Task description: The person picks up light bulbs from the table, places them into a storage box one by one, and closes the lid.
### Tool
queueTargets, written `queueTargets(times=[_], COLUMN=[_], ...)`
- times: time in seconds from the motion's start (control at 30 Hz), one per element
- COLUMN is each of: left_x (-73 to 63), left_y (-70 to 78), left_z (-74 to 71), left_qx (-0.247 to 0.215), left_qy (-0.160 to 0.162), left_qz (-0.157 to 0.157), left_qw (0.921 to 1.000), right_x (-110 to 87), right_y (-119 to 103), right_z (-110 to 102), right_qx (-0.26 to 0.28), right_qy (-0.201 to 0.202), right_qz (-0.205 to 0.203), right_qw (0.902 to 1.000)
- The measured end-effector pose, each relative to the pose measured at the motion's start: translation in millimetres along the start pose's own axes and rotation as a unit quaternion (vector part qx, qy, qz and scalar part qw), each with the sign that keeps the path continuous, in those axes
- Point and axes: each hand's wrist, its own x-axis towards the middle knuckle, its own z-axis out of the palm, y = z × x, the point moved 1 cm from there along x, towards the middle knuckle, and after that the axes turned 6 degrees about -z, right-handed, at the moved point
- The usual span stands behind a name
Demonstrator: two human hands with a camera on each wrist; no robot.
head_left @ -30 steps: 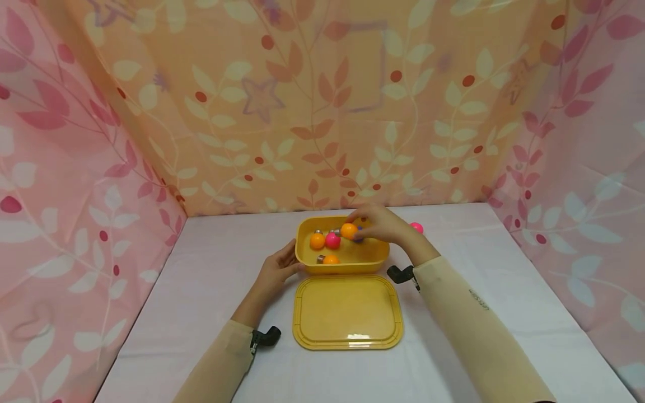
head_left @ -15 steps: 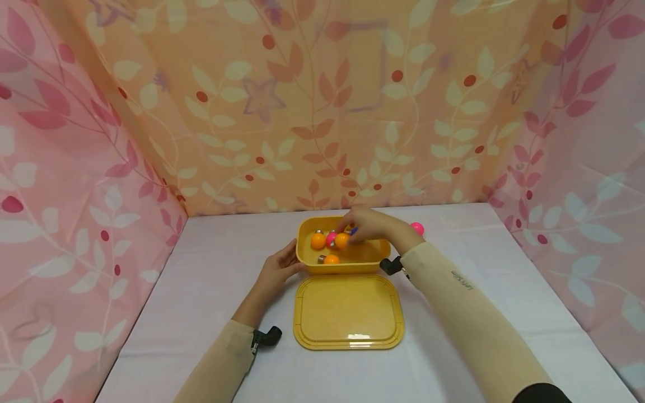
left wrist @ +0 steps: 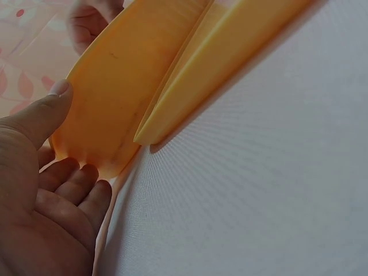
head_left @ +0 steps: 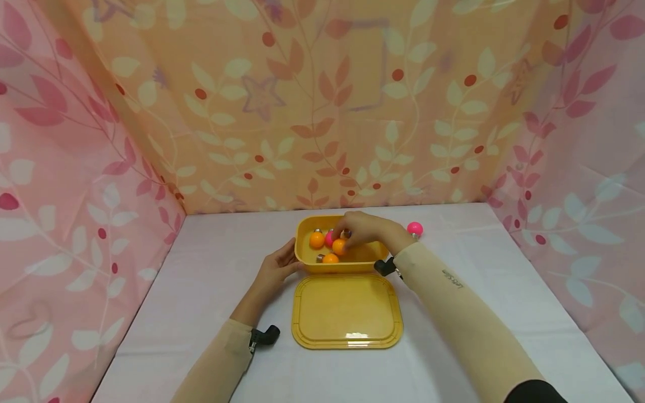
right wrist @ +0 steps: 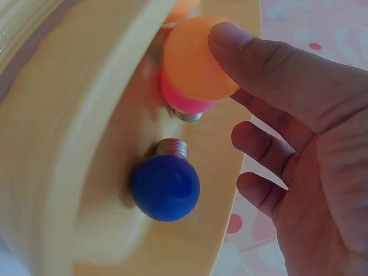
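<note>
My right hand [head_left: 364, 230] is inside the yellow plastic box [head_left: 353, 268], pinching an orange light bulb [right wrist: 195, 57] between thumb and index finger. The other fingers are loosely bent. A pink bulb [right wrist: 183, 102] shows partly behind the held one in the right wrist view. Below it on the box floor lies a blue bulb [right wrist: 165, 187], which my hand mostly covers in the head view. Two more orange bulbs, one further left [head_left: 317, 240] and one near the front wall [head_left: 330, 258], are in the box. My left hand [head_left: 274, 270] holds the box's left end, thumb at its near corner.
A yellow lid [head_left: 347, 310] lies flat on the white-covered table [head_left: 201, 291], just in front of the box. Another pink bulb [head_left: 415, 228] rests on the table behind my right wrist. Patterned cloth [head_left: 322, 140] stands along the back and both sides.
My right hand has carried the orange bulb lower and leftward into the box, beside the pink bulb. The left hand keeps its place on the box.
</note>
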Motion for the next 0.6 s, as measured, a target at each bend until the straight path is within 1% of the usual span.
queueTargets(times=[0.17, 0.27, 0.43, 0.6], left_x=[0.7, 1.7, 1.7, 0.5], left_y=[0.2, 0.6, 1.6, 0.3], left_z=[0.0, -0.3, -1.4, -2.3], left_qx=[-0.005, -0.004, -0.004, -0.009], left_qy=[0.000, 0.003, 0.004, -0.002], left_qz=[0.007, 0.006, 0.009, 0.009], left_qw=[1.0000, 1.0000, 0.9999, 0.9999], right_x=[-1.9, -6.9, -19.3, -33.7], right_y=[-7, -9, -10, -12], right_z=[-3, -8, -15, -18], right_qx=[-0.002, -0.010, 0.002, -0.025], right_qy=[-0.002, 0.007, 0.050, 0.119], right_qz=[-0.012, -0.021, -0.034, -0.034], right_qw=[0.9999, 0.9997, 0.9981, 0.9920])
